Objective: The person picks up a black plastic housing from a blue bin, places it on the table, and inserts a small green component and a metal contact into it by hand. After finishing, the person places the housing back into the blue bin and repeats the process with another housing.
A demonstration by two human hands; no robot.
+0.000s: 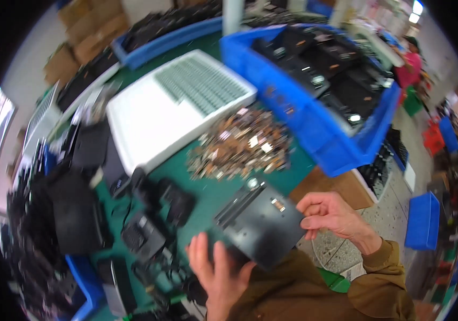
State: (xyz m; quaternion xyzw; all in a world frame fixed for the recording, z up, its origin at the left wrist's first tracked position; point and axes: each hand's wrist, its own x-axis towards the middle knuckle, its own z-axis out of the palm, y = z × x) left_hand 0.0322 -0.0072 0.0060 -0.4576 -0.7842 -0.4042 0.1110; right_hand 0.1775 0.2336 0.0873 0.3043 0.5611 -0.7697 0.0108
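Observation:
A flat black plastic panel (266, 224) is held up above the front edge of the green table. A dark raised bar runs along one side of it, and a small coppery metal strip shows on its face. My right hand (331, 216) pinches its right edge between thumb and fingers. At the panel's lower left is my left hand (218, 275), slightly blurred, with fingers spread apart. Its thumb lies close to the panel's lower edge; whether it touches I cannot tell. Beyond the panel, a heap of small brown and metallic pieces (242, 144) lies on the table.
Behind the heap stand a white tray (127, 120) partly filled with rows of small pieces and a blue bin (314, 134) of black panels. Black devices and cables (146, 235) crowd the left side. An empty-looking blue crate (422, 220) sits at the right; a person in pink (410, 69) is far off.

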